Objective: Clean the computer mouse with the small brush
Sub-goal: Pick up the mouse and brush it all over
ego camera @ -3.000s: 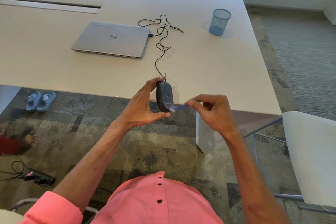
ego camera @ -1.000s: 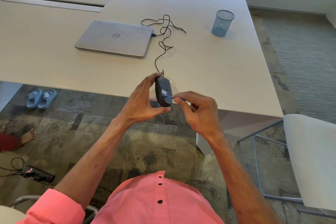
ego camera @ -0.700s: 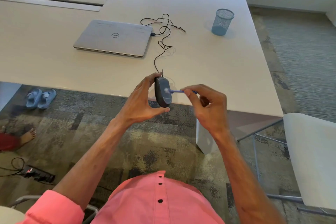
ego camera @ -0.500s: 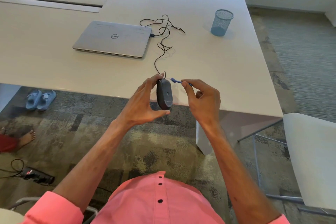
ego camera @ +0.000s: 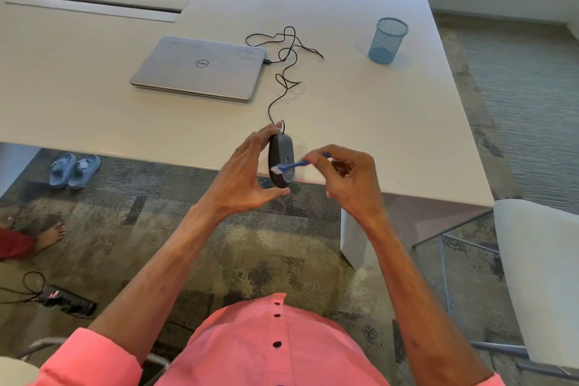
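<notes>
My left hand (ego camera: 241, 178) holds a dark grey wired computer mouse (ego camera: 281, 153) on its side just above the table's near edge, fingertips at its front end and thumb at its rear. My right hand (ego camera: 347, 178) pinches a small blue brush (ego camera: 296, 164) by its handle. The brush's white bristles lie against the lower part of the mouse. The mouse's black cable (ego camera: 285, 72) runs in loops across the table to a closed silver laptop (ego camera: 200, 67).
A blue mesh cup (ego camera: 387, 41) stands at the back right of the white table (ego camera: 391, 135). A white chair (ego camera: 539, 276) is to my right. Blue sandals (ego camera: 73, 169), a power strip (ego camera: 67, 304) and another person's bare foot (ego camera: 50, 235) are on the carpet to my left.
Over the last second the brush swept up past the mouse's front end, then came back down. Its bristles now rest on the lower part of the mouse. My left hand stayed put.
</notes>
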`<state>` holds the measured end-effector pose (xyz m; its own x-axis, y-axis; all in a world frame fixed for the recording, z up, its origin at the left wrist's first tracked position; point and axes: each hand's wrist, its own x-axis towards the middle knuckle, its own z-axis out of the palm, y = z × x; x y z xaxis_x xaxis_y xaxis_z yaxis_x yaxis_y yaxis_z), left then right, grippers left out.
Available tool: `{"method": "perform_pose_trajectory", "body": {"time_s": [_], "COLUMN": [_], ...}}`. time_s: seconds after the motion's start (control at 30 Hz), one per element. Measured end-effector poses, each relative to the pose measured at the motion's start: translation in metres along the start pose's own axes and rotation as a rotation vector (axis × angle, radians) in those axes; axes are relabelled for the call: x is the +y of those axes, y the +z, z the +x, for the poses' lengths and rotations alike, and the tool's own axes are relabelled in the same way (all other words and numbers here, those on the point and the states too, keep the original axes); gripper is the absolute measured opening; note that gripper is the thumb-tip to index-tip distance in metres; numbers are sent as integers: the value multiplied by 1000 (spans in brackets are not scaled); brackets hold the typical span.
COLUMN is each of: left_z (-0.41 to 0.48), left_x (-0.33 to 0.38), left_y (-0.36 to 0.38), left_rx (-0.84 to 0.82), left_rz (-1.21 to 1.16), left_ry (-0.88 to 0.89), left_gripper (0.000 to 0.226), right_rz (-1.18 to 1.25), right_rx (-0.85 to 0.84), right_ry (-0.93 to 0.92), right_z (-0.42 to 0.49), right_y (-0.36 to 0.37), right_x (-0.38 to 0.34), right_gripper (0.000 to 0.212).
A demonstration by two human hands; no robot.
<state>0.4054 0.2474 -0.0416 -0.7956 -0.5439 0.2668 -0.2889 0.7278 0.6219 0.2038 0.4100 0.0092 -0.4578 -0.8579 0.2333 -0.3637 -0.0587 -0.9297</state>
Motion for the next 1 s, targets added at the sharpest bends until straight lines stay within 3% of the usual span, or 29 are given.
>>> {"method": "perform_pose_trajectory", "body": {"time_s": [0.17, 0.53, 0.6, 0.7, 0.8, 1.0], "left_z": [1, -1, 0, 0, -1, 0], "left_x": [3, 1, -1, 1, 4, 8], "left_y": [2, -1, -3, -3, -3, -4], "left_rx": [-9, 35, 36, 28, 25, 63], "left_rz": [-4, -54, -66, -68, -65, -81], "left_ry": [3, -17, -23, -39, -46, -59], "left_gripper": [126, 128, 129, 129, 129, 125], "right_rz": [-33, -179, -119, 75, 10, -149], "right_rx": [273, -56, -102, 36, 189, 69], "right_ry": [83, -2, -23, 24, 49, 18], "right_z": [11, 9, 7, 11, 13, 1], "right_y": [3, -14, -21, -25, -17, -9], "right_x": [7, 6, 7, 8, 10, 11], "right_gripper": [16, 15, 16, 18, 13, 12]}}
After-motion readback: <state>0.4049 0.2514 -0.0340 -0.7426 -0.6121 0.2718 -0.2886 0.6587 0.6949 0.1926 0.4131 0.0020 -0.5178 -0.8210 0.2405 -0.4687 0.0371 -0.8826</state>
